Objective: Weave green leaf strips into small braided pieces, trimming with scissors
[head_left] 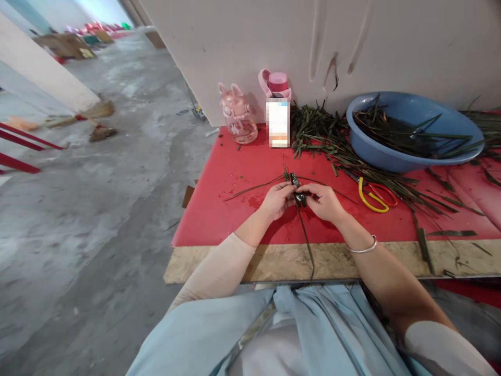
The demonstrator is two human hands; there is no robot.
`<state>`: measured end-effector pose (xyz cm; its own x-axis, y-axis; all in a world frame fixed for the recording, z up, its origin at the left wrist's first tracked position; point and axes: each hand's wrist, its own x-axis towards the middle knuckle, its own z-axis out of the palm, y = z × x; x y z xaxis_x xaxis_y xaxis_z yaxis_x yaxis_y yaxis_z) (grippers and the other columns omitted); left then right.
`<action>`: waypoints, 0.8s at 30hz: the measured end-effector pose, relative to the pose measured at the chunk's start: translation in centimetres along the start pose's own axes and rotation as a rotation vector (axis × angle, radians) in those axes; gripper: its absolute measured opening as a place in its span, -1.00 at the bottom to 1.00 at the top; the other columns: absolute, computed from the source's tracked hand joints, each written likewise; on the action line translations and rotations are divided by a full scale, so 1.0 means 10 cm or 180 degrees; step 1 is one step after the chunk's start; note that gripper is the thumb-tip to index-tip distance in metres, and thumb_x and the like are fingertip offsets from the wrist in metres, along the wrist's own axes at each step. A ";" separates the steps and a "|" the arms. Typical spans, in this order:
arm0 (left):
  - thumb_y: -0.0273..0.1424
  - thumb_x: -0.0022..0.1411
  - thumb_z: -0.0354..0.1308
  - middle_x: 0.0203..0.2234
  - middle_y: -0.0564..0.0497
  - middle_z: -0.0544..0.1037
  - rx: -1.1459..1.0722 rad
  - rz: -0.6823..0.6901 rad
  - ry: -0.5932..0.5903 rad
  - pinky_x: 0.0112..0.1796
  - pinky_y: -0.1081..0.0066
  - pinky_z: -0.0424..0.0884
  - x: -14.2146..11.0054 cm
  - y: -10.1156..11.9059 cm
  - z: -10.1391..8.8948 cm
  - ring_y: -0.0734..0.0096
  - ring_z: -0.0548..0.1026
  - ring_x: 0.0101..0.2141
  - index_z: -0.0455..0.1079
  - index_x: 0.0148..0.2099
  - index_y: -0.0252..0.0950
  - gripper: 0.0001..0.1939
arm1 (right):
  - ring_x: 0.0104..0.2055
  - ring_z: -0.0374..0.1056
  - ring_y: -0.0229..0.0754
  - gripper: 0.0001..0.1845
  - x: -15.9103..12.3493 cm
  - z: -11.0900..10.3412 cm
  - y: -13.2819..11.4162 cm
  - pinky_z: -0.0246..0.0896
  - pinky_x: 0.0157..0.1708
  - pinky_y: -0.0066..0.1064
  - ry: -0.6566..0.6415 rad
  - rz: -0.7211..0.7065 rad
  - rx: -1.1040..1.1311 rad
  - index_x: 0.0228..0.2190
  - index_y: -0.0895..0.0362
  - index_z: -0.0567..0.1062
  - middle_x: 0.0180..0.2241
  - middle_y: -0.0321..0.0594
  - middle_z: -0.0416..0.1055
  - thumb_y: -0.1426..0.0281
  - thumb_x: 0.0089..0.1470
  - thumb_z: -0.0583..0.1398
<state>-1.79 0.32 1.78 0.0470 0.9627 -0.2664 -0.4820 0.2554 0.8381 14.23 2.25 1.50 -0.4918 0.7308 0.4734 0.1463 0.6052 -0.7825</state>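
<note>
Between my two hands, over the red tabletop (219, 183), is a small dark green bundle of woven leaf strips (299, 199). My left hand (277, 200) pinches it from the left side. From the right, the fingers of my right hand (324, 202) are closed on the same bundle. Long thin strips stick out of it: one leaf strip (306, 240) hangs toward me over the table edge, others spread left and right. The fingertips partly hide the weave.
A blue basin (415, 162) with leaf strips stands at the back right. Cut leaf pieces (313, 122) lie beside it, near yellow-and-red-handled scissors (373, 201). A pink bottle (240, 122) and a blurred-out upright panel (277, 122) stand by the wall. The wooden edge (282, 261) is closest to me.
</note>
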 end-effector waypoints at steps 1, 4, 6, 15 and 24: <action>-0.38 -0.16 0.33 -0.72 0.19 0.28 0.0073 -0.0019 -0.0036 -0.57 0.58 0.31 0.00 0.00 -0.01 0.67 0.26 -0.68 0.37 -0.45 -0.34 -0.78 | -0.21 0.42 -0.19 -0.71 0.00 -0.01 0.00 0.30 -0.14 -0.33 0.0003 -0.0122 -0.0110 -0.27 0.09 0.54 -0.27 -0.22 0.52 0.56 -0.01 0.11; -0.37 -0.16 0.33 -0.72 0.14 0.33 0.0344 -0.0071 -0.0130 -0.57 0.58 0.30 0.01 -0.01 -0.02 0.63 0.31 -0.66 0.37 -0.48 -0.35 -0.78 | -0.29 0.41 -0.22 -0.80 0.02 -0.03 0.01 0.30 -0.23 -0.38 0.0014 -0.0189 -0.0154 -0.33 0.09 0.55 -0.35 -0.22 0.50 0.50 0.03 0.14; -0.34 -0.15 0.33 -0.65 0.08 0.42 0.0395 0.0005 -0.0134 -0.52 0.55 0.34 0.00 -0.02 -0.02 0.58 0.40 -0.60 0.41 -0.43 -0.36 -0.76 | -0.33 0.39 -0.24 -0.86 0.03 -0.03 0.03 0.28 -0.27 -0.40 0.0089 -0.0022 -0.0043 -0.38 0.11 0.54 -0.39 -0.23 0.48 0.46 0.04 0.16; -0.32 -0.09 0.29 -0.48 0.01 0.56 0.0528 0.0695 -0.0151 -0.31 0.44 0.42 -0.04 -0.09 0.04 0.49 0.49 -0.46 0.50 -0.33 -0.35 -0.75 | -0.48 0.25 -0.32 -0.70 0.07 0.06 0.11 0.24 -0.44 -0.43 0.0842 0.1211 0.1199 -0.42 0.13 0.41 -0.49 -0.34 0.36 0.27 -0.21 0.34; -0.21 -0.02 0.29 -0.54 0.04 0.51 0.0871 0.0836 -0.0229 -0.40 0.47 0.40 -0.05 -0.08 0.04 0.53 0.45 -0.52 0.45 -0.37 -0.36 -0.71 | -0.48 0.27 -0.35 -0.51 0.08 0.06 0.10 0.24 -0.48 -0.49 0.0896 0.1217 0.1485 -0.34 0.09 0.27 -0.48 -0.40 0.32 0.31 -0.29 0.40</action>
<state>-1.10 -0.31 1.38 0.0188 0.9998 0.0002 -0.2348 0.0042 0.9720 13.43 3.28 0.86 -0.2269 0.9597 0.1658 -0.1520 0.1332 -0.9794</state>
